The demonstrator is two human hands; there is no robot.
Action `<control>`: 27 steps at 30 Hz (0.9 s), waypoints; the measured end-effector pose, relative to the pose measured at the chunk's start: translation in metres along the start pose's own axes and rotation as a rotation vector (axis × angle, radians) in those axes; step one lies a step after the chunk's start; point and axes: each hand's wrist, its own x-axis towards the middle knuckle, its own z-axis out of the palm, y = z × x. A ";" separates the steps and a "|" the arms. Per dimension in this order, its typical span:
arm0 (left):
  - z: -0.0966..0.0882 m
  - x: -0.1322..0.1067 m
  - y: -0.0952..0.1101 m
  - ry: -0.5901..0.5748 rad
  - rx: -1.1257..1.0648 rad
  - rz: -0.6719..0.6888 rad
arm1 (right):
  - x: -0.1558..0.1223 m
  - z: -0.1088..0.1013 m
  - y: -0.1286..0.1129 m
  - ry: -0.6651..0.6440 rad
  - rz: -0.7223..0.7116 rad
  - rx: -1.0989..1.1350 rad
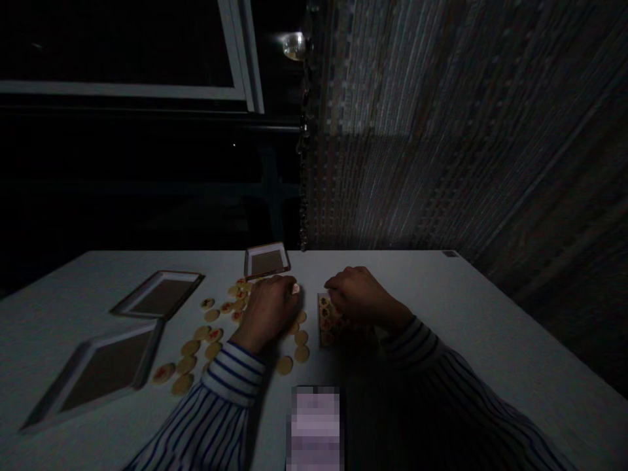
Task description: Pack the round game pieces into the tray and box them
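Many round yellow game discs point(209, 337) with red marks lie scattered on the white table point(490, 340). My left hand point(269, 311) rests over the discs, fingers curled, pinching one disc point(295, 288) at its fingertips. My right hand point(360, 297) is curled over a small tray point(326, 320) that holds several discs in rows; its fingertips touch the tray's far end. Both arms wear striped sleeves.
Two shallow square trays point(161, 294) point(98, 373) lie on the left of the table, a smaller one point(266, 260) at the back centre. A blurred rectangle point(314, 428) sits at the near edge. A beaded curtain point(441, 131) hangs behind; the room is dark.
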 end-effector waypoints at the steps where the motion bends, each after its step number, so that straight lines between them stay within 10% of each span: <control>1: -0.001 0.000 0.002 0.009 -0.037 0.000 | 0.000 0.000 0.000 0.004 -0.001 -0.004; 27: 0.007 0.004 0.010 0.103 -0.652 -0.070 | -0.001 -0.008 -0.004 0.118 -0.009 0.040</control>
